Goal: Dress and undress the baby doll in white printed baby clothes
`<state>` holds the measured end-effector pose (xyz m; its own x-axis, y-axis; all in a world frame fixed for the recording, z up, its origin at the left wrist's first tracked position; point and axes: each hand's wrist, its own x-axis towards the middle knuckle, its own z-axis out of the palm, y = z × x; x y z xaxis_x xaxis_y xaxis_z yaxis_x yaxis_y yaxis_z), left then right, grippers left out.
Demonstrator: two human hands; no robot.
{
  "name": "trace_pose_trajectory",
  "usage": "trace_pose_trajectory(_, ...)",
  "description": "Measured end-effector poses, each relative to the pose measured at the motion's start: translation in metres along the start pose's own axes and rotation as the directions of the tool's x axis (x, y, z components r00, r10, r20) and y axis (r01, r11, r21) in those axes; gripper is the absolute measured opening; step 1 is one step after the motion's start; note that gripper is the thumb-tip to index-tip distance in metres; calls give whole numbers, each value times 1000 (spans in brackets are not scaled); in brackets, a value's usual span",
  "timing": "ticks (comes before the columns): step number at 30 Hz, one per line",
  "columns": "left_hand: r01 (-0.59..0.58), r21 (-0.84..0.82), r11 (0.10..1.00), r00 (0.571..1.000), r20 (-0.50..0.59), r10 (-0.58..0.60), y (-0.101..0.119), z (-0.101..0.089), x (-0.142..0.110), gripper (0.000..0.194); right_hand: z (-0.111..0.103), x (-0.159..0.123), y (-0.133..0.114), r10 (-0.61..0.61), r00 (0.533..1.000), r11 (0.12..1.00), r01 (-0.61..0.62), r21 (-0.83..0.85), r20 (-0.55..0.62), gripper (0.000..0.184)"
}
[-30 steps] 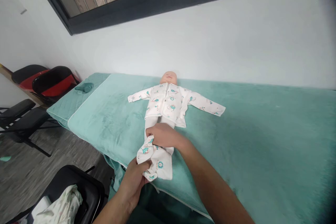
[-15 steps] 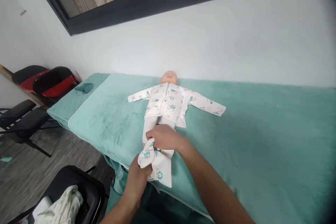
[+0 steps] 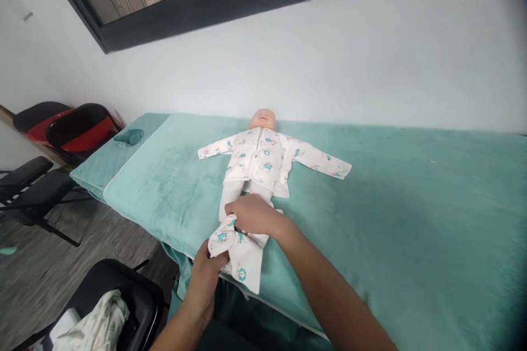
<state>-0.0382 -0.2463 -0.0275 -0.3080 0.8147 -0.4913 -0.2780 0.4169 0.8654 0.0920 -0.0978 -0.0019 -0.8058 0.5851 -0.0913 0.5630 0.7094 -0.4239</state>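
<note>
A baby doll [image 3: 262,119] lies on its back on a green massage bed, dressed in a white printed jacket [image 3: 267,162] with both sleeves spread out. Its legs, in plain white, point toward me. At the doll's feet is a pair of white printed baby trousers [image 3: 247,260], bunched at the left leg and hanging near the bed's front edge. My left hand [image 3: 206,269] is closed on the lower left part of the trousers. Over the doll's lower legs, my right hand [image 3: 253,214] pinches the trousers' upper edge. The doll's feet are hidden by cloth and hands.
The green bed [image 3: 391,203] runs along a white wall below a barred window. At lower left a black chair [image 3: 144,296] carries crumpled printed cloth [image 3: 102,321] and a white item. More black and red chairs [image 3: 82,131] stand beyond the bed's left end.
My left hand first drew the bunched trousers lower and turned, then shifted slightly left with them. The right hand keeps its pinch. The whole view has moved slightly.
</note>
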Motion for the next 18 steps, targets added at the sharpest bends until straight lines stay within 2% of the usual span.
trace_pose_trajectory(3,46,-87,995,995,95,-38,5,-2,4,50,-4,0,4,-7,1000,998,6,69,9,12)
trace_pose_trajectory(5,12,-85,996,993,117,-2,6,-9,14,43,-7,0,6,-3,1000,990,1,141,9,12)
trace_pose_trajectory(8,-101,12,995,983,154,98,7,-27,37,28,-10,1,6,12,1000,974,-10,225,-7,9)
trace_pose_trajectory(12,-210,112,971,953,245,178,18,-45,70,19,-7,3,7,53,997,971,-38,237,-57,12)
trace_pose_trajectory(15,-344,226,912,927,235,291,34,-45,88,15,-4,5,10,60,993,961,-31,276,-97,15)
trace_pose_trajectory(18,-495,281,822,866,236,441,48,-37,107,18,-3,6,11,96,989,945,-54,322,-116,16)
